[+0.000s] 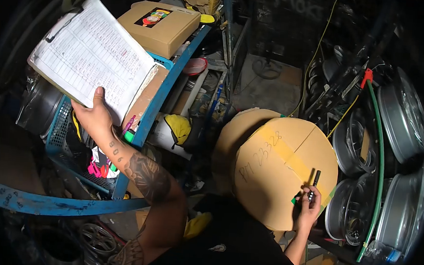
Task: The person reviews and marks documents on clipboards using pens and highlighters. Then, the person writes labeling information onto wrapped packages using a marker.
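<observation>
Gripped by its lower edge in the left hand [95,114], the clipboard [93,57] is held above the basket [59,135]; a black marker [314,185] is pinched in the nearly closed right hand [309,205], over the cardboard disc [280,170].

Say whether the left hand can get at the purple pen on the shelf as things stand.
Probably not: the left hand is taken up with the clipboard. Otherwise the way looks free, as the purple pen lies close to the wrist, seemingly uncovered.
</observation>
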### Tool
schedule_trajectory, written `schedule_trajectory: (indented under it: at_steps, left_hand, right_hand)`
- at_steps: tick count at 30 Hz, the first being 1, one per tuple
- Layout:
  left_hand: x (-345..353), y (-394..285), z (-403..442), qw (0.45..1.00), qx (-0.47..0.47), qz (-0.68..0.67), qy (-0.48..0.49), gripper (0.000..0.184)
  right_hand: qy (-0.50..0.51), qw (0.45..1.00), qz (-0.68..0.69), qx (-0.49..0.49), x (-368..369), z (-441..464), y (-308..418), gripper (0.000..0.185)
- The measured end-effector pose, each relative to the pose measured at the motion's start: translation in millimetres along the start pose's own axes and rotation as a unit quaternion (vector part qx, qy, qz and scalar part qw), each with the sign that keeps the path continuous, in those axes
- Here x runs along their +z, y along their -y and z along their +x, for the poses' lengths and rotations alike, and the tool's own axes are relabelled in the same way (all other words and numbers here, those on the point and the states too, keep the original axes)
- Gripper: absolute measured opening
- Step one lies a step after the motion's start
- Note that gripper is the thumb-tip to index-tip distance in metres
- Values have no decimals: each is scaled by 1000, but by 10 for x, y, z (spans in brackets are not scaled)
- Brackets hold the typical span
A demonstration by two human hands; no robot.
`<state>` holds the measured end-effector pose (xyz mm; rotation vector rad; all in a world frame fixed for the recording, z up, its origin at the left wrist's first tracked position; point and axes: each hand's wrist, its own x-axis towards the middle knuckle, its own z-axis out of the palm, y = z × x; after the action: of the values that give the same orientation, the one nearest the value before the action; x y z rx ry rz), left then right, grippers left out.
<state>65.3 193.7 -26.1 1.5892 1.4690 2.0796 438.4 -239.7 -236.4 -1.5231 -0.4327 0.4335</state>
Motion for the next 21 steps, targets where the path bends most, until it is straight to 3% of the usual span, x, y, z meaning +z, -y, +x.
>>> schedule_trajectory:
  at_steps: [4, 7, 10, 11, 14, 15, 18, 21]
  left_hand:
    - [-3, 30, -60, 996, -19, -88, 10, 64]
    - [99, 69, -190, 984, -55, -162, -40, 66]
    - [184, 140, -296, 999, 2, 25, -26, 70]
    - [194, 205, -293, 994, 30, 106, -17, 82]
    - [267, 96, -330, 891, -53, 449, -38, 95]
    - [256, 187, -352, 872, -39, 487, -37, 98]
    - [227, 467, -412, 862, 47, 505, -11, 86]
    - [236, 470, -416, 863, 164, 477, -22, 76]
  right_hand:
    - [36, 999, 32, 16, 76, -5, -78, 31]
    - [44, 999, 6, 8, 101, -5, -156, 31]
    - [50, 998, -21, 15, 76, -25, -168, 32]
    - [47, 999, -20, 16, 76, -13, -194, 34]
    - [17, 999, -45, -3, 106, -20, -187, 43]
    - [0, 998, -49, -29, 169, -36, -118, 48]
    - [-7, 998, -48, -46, 199, -62, -20, 64]
    - [1, 997, -52, -62, 215, -125, 7, 57]
